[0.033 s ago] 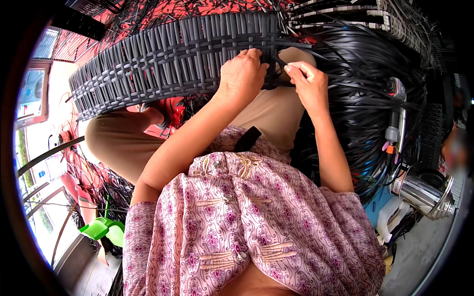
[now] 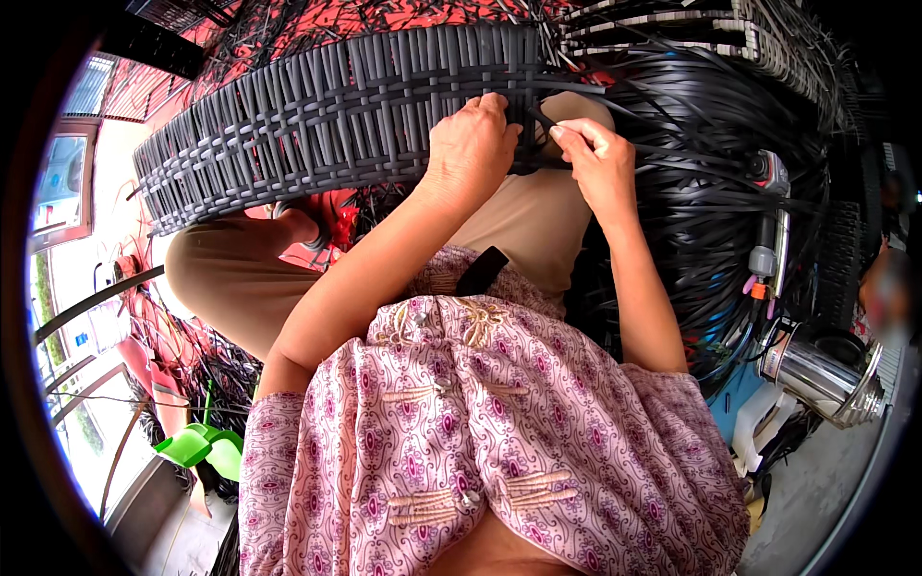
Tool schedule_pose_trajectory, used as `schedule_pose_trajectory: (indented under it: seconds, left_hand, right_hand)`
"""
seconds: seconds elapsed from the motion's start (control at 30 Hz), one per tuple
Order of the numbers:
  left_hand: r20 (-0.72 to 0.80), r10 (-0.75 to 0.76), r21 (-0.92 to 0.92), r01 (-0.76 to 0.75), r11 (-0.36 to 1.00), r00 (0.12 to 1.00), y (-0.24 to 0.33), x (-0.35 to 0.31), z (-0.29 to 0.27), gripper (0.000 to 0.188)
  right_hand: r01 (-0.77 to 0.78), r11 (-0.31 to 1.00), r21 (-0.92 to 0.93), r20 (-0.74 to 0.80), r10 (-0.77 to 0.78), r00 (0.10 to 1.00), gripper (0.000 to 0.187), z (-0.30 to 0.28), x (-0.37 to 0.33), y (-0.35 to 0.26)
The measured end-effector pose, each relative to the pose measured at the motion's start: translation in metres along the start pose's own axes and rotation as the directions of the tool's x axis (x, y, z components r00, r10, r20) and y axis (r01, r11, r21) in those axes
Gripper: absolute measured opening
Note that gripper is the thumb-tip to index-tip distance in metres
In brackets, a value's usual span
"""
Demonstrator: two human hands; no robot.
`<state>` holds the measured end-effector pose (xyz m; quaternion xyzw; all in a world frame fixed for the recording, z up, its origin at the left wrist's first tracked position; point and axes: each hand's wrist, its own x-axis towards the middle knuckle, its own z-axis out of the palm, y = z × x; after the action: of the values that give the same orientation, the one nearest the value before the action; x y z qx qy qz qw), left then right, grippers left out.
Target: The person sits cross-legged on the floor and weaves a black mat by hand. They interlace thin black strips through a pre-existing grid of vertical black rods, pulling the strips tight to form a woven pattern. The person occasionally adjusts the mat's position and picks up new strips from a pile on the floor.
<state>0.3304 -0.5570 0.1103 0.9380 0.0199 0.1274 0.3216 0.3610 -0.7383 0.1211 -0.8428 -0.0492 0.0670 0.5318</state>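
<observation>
A curved panel of dark grey woven strips lies across my lap, long side left to right. My left hand rests on it close to its right end, with fingers bent and closed against the weave. Just to the right, my right hand pinches a dark plastic strip between thumb and forefinger. That strip runs toward the panel's right end, where my left hand hides part of it. A longer strip extends rightward from the panel above both hands.
A large heap of loose black strips lies to the right. On it sits a grey-and-red hand tool. Below stands a tilted shiny metal container. A pale woven frame is at the far right, a green dustpan at lower left.
My right hand has shifted very slightly to the left with the strip, whose visible loop looks flatter. My left hand and the panel have stayed put.
</observation>
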Motion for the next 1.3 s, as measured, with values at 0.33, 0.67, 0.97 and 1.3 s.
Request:
schedule_pose_trajectory:
  seconds: [0.33, 0.67, 0.97, 1.3]
  left_hand:
    - [0.023, -0.154, -0.013, 0.154, 0.988, 0.988, 0.001, 0.005, 0.011, 0.034]
    - [0.079, -0.199, -0.195, 0.211, 0.958, 0.977, 0.002, 0.009, 0.002, 0.020]
    - [0.133, -0.266, -0.307, 0.295, 0.905, 0.955, 0.000, 0.007, 0.003, 0.030]
    - [0.302, -0.088, -0.138, 0.135, 0.981, 0.949, -0.007, 0.012, -0.011, 0.029]
  right_hand:
    - [0.107, 0.987, -0.123, 0.061, -0.100, 0.993, 0.019, 0.007, 0.016, 0.020]
    - [0.075, 0.991, -0.108, 0.090, -0.065, 0.994, 0.019, 0.002, 0.019, 0.028]
    - [0.098, 0.957, -0.272, 0.119, -0.068, 0.991, 0.021, -0.006, 0.021, 0.014]
    - [0.236, 0.952, -0.194, 0.241, -0.186, 0.952, 0.017, -0.004, 0.027, 0.005]
